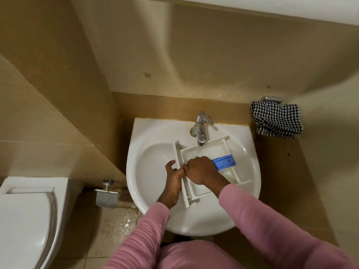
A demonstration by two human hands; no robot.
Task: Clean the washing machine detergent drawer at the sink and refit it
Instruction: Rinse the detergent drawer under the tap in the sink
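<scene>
Over the sink (140,133), left hand (173,174) grips drawer (210,150); right hand (201,169) inside, grasp unclear.

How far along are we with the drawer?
Done: the drawer lies in the sink under the tap. In hand: left hand grips its end panel, right hand reaches inside it beside the blue insert. Left: finishing the clean and refitting; no washing machine in view.
</scene>
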